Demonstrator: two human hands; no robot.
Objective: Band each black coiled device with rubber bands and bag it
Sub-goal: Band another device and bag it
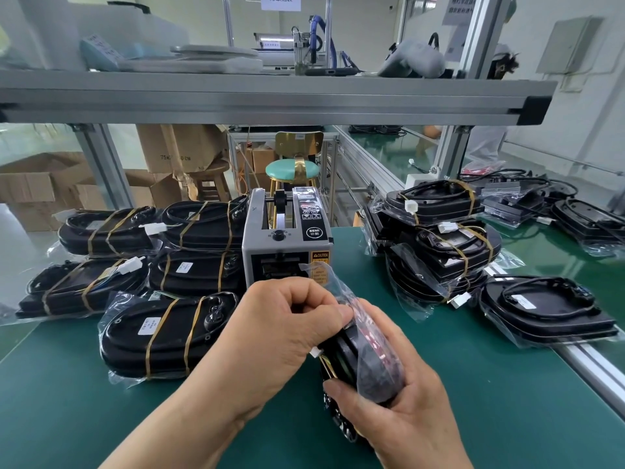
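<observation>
Evidently bagging is under way: the left hand is pinching the bag between curled thumb and forefinger, just above the right hand, which is wrapping thumb and fingers round the device and holding it on edge. Next, I judge, the film is needing a pull down past those fingers, so the right grip is having to give way.
</observation>
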